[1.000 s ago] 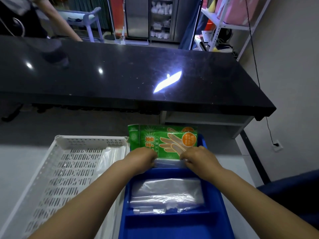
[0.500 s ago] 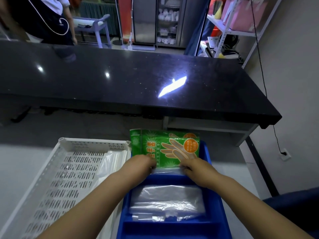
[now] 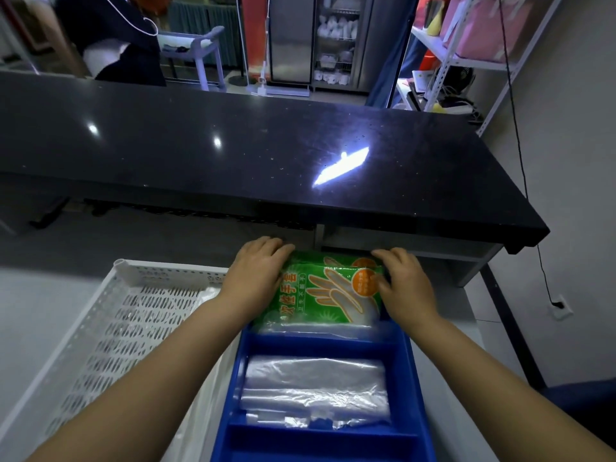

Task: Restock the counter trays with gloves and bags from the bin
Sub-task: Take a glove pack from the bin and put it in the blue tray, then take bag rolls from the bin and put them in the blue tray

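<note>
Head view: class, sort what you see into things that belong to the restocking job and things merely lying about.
Belong to the job:
green glove packs, gripped by the left hand and the right hand; clear bags; blue tray; white bin.

Lying about:
black counter; shelf rack; wall socket; trolley.

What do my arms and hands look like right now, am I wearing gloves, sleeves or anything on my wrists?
Both are bare. The left hand and right hand wear no gloves, and no ring, watch or bracelet shows. The left forearm and right forearm are uncovered down to the picture's lower edge; no sleeve is in view.
</note>
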`<act>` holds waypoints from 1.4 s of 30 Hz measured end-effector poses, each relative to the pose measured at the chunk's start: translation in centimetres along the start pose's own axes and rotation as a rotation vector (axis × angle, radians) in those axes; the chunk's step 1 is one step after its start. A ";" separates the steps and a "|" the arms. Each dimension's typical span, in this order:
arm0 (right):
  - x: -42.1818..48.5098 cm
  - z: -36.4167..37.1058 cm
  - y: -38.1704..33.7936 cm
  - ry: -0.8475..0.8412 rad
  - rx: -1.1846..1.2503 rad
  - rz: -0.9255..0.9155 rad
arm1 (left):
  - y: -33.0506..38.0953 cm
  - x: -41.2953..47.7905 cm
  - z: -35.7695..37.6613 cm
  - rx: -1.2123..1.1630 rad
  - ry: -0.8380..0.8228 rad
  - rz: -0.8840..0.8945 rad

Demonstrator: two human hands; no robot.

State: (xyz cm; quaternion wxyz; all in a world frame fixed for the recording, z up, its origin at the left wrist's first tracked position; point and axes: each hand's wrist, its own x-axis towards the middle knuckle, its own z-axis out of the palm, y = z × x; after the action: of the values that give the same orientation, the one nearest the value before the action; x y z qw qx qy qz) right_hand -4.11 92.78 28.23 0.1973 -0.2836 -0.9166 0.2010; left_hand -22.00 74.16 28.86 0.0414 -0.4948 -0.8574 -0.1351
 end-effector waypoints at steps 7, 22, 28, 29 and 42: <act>0.4 1.0 0.6 0.008 -0.068 0.007 | -0.2 0.4 1.0 -0.008 -0.079 -0.020; -0.3 1.4 -2.8 0.163 -0.045 -0.357 | 1.3 -5.1 -1.4 -0.084 0.207 -0.137; -2.2 3.8 -10.3 -0.019 0.093 -0.566 | -0.1 -13.4 -4.1 -0.052 0.214 -0.346; -2.8 4.2 -11.7 -0.042 0.107 -0.597 | -0.5 -15.1 -4.6 -0.041 0.203 -0.393; -15.2 11.7 -30.6 -0.416 -0.033 -1.060 | -6.8 -41.4 -10.3 -0.050 0.303 -0.898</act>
State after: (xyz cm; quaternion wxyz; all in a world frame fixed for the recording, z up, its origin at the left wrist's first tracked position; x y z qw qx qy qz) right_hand -11.61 57.43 29.35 0.0822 0.2577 -0.9562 0.1114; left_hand -7.52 33.40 28.98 0.0913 -0.0506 -0.9674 -0.2308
